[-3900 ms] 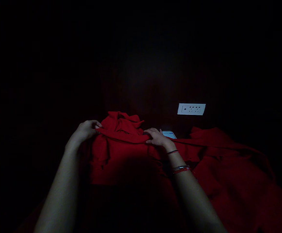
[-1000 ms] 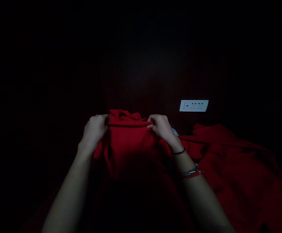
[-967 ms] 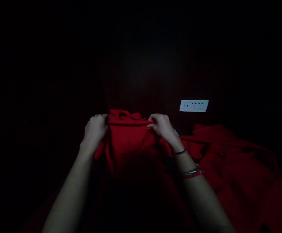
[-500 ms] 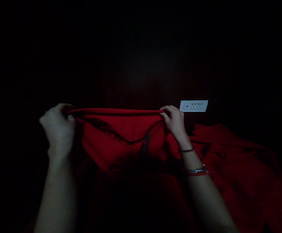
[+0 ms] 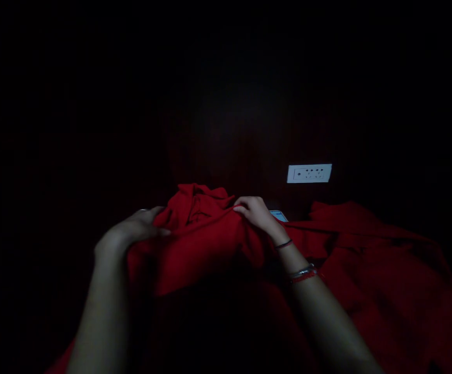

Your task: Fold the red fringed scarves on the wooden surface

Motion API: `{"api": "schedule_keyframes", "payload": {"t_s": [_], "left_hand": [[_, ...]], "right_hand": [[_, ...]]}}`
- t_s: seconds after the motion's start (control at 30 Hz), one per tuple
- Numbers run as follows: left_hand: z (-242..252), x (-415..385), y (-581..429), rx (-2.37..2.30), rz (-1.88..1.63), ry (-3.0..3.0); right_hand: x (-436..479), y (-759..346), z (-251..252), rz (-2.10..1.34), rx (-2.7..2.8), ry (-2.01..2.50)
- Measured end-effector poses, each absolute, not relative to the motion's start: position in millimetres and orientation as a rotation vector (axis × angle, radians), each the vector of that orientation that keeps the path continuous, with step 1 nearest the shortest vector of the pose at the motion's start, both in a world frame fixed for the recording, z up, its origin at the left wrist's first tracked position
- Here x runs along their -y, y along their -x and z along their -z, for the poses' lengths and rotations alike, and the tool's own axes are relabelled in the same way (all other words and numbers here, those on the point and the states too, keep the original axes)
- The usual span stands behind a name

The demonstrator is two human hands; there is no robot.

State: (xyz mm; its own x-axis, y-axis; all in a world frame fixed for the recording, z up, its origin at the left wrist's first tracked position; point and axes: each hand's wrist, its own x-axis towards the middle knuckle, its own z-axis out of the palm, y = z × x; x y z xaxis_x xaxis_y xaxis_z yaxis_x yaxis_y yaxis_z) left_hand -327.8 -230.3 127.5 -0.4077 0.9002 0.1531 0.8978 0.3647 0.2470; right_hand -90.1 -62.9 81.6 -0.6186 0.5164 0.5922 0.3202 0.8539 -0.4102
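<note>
A red cloth [image 5: 206,244] is bunched and raised in front of me, its far part crumpled into folds. My right hand [image 5: 254,210] pinches its upper edge between thumb and fingers. At the cloth's left end, my left hand [image 5: 136,228] has the fabric between its thumb and fingers, which are partly hidden and slightly blurred. The cloth's lower side falls into shadow. Dark and red bands with a silvery bracelet circle my right wrist and forearm.
A larger spread of red fabric [image 5: 389,280] lies in folds on the right. Behind my right wrist shows a lit screen, apparently a phone [image 5: 279,215], partly covered. A white wall socket [image 5: 309,173] is fixed on the dark surface beyond. Deep darkness hides the surroundings.
The cloth's edge, stretched taut between both hands before, has slackened and bunched. My left hand has moved right and down, my right hand slightly left and down. The lit screen has come into view.
</note>
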Motion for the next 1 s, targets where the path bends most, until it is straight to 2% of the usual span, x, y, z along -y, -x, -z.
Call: {"api": "schedule_keyframes", "payload": {"t_s": [0.13,0.27,0.37,0.47,0.53,0.63,0.73,1.0], "left_hand": [[-98,176,273,-2.037,-0.484,-2.051],[-86,152,267,-1.914,-0.629,-2.093],[-99,163,287,-1.864,-0.806,-2.087],[-117,181,305,-1.914,-0.967,-2.062],[-124,191,310,-2.055,-0.921,-2.088],[-124,193,306,-2.337,-0.543,-2.094],[-112,183,293,-2.366,-0.315,-2.076],[-100,168,284,-2.342,-0.511,-2.078]], "right_hand": [[73,90,-91,-0.437,2.202,0.606],[71,79,-100,-0.508,2.135,0.717],[65,68,-100,-0.590,2.303,0.740],[59,65,-95,-0.523,2.489,0.766],[58,69,-90,-0.452,2.542,0.760],[61,78,-85,-0.400,2.504,0.725],[63,84,-85,-0.391,2.411,0.740],[59,83,-82,-0.298,2.311,0.793]]}}
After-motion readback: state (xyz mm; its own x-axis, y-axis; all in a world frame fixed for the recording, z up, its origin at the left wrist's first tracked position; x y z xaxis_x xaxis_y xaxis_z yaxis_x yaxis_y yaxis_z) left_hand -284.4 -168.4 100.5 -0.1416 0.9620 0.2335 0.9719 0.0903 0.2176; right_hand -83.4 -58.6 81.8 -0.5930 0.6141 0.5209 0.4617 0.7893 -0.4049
